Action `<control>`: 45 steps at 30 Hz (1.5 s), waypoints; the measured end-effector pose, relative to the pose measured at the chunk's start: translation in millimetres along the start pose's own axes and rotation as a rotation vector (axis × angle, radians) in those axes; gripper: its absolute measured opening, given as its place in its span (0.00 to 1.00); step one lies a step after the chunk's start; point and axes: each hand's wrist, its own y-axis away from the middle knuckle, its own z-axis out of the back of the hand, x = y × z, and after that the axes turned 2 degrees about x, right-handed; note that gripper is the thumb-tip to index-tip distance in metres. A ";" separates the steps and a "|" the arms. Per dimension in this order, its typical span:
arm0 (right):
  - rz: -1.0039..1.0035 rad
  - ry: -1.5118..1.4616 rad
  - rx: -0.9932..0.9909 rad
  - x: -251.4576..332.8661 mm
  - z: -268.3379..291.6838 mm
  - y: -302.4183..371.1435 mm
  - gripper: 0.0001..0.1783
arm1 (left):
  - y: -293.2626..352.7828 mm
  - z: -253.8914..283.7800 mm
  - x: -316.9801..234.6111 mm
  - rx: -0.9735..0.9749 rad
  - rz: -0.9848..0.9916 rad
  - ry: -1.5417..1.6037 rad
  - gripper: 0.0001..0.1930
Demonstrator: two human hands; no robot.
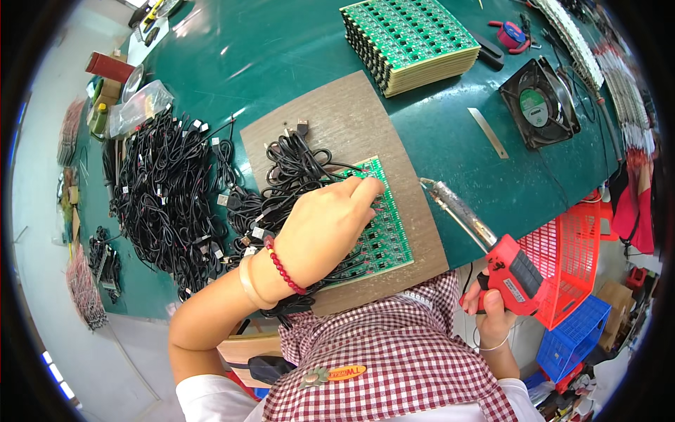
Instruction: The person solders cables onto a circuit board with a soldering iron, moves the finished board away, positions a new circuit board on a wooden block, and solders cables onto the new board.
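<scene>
My left hand (330,218) reaches over a green circuit board panel (394,243), its fingers pinched together near the upper part of the panel. What the fingertips hold, if anything, is hidden beneath them. Bundled black USB cables (292,165) lie beside and partly over the panel, with leads reaching its upper edge. The panel lies on a brown board (316,112). In my right hand (492,309) is a red soldering gun (510,274), gripped by its handle. Its metal tip points up and left, to the right of the brown board and apart from the panel.
A big heap of black cables (165,204) covers the left of the green table (281,42). Stacked circuit panels (415,42) stand at the back. To the right are a metal strip (487,132), a black fan (540,104) and a red basket (573,257) beside the table.
</scene>
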 end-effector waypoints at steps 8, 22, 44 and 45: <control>-0.233 -0.051 0.062 0.7 0.7 8.6 0.15 | -2.1 -6.3 -0.9 0.010 0.068 0.026 0.06; -0.238 0.052 0.118 -3.7 -1.3 4.5 0.11 | -4.0 -8.1 -3.1 0.008 0.090 0.013 0.04; -0.216 -0.005 0.052 6.0 -2.2 13.8 0.17 | -3.6 -9.0 -6.8 0.011 0.120 -0.054 0.04; -0.228 -0.004 0.057 5.5 -2.5 15.2 0.16 | -3.7 -7.5 -7.0 0.012 0.118 -0.057 0.04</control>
